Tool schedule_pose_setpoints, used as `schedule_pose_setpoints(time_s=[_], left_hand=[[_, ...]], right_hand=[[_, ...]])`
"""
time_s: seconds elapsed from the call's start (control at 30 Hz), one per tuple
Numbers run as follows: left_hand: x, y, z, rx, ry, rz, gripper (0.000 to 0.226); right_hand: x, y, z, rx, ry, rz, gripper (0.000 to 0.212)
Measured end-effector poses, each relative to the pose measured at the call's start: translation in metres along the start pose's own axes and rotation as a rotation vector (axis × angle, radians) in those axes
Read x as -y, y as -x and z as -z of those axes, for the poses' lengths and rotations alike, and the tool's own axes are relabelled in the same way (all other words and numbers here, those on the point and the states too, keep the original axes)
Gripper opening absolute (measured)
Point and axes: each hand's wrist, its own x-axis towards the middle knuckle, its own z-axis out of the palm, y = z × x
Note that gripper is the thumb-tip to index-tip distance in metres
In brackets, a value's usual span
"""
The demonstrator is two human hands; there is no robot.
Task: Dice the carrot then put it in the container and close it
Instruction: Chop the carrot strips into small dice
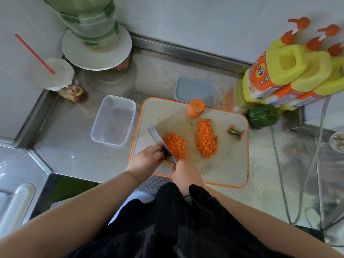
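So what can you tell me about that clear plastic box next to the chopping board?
The clear container is a rectangular tub of see-through plastic with rounded corners. It stands upright, lidless and empty, on the steel counter, just left of the orange-rimmed cutting board. Neither hand touches it. A grey-blue lid lies apart, behind the board.

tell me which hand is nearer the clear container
Left. The left hand sits at the board's near-left edge, just below-right of the clear container. The right hand, gripping the knife, lies farther right.
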Motion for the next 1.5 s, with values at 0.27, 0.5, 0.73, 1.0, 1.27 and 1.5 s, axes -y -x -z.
schedule_pose_setpoints(time_s=[0.27, 0.5, 0.73, 1.0, 1.27, 1.5], left_hand=[[-0.004, 0.005, 0.004, -0.048, 0.012, 0.017, 0.02], [-0.004, 0.009, 0.005, -0.061, -0.05, 0.016, 0.02], [-0.004, 0.007, 0.0, -0.051, -0.021, 0.083, 0.027], [-0.003, 0.007, -0.001, -0.053, -0.068, 0.063, 0.021], [-0.005, 0.015, 0.008, -0.095, -0.043, 0.082, 0.021], [-0.005, 0.01, 0.006, -0.065, -0.084, 0.09, 0.026]], right_hand=[[-0.008, -0.004, 0.008, -0.02, -0.206, -0.069, 0.034], [-0.001, 0.011, 0.009, -0.03, -0.005, 0.018, 0.034], [0.003, 0.002, -0.004, -0.015, 0.069, 0.002, 0.018], [-0.003, -0.005, 0.0, -0.007, -0.168, -0.061, 0.034], [-0.008, 0.003, 0.008, -0.026, -0.161, -0.041, 0.037], [-0.001, 0.009, 0.001, 0.005, -0.03, 0.026, 0.033]])
